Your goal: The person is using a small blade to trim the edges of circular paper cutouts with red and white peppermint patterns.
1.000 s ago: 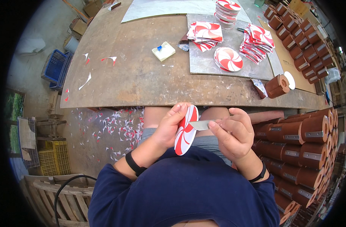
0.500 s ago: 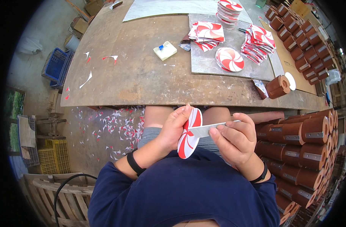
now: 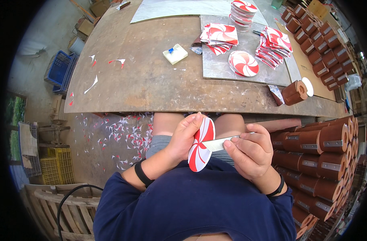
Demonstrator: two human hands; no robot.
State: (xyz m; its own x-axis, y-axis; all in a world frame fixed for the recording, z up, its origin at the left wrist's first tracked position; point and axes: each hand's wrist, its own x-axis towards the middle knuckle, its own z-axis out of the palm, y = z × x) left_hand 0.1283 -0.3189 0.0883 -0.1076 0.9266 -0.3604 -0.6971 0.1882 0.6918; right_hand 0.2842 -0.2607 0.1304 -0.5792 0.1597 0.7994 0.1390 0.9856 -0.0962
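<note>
Over my lap, my left hand [image 3: 182, 138] grips a thin round disc [image 3: 198, 156] with a red-and-white swirl print, its thumb at the upper edge. The disc is tilted, so it looks like a narrow oval. Pinched between thumb and fingers of my right hand [image 3: 253, 154] is a flat, pale, shiny strip [image 3: 217, 145]; its exact kind is unclear. The strip's far end lies against or just over the middle of the disc. On the table stand a pile of cut swirl discs [image 3: 243, 63] and a taller round stack [image 3: 243, 19].
Square swirl sheets [image 3: 223, 34] and another fanned pile [image 3: 273, 46] lie on a grey board [image 3: 215, 72]. A small white tray [image 3: 175, 55] sits mid-table. A brown cylinder [image 3: 294, 93] stands near the front edge, with many more stacked at right [image 3: 312, 160]. Paper scraps [image 3: 125, 134] litter the floor.
The disc has turned a little, showing more of its printed face. My right hand has shifted slightly down with the strip, which now catches the light and looks paler.
</note>
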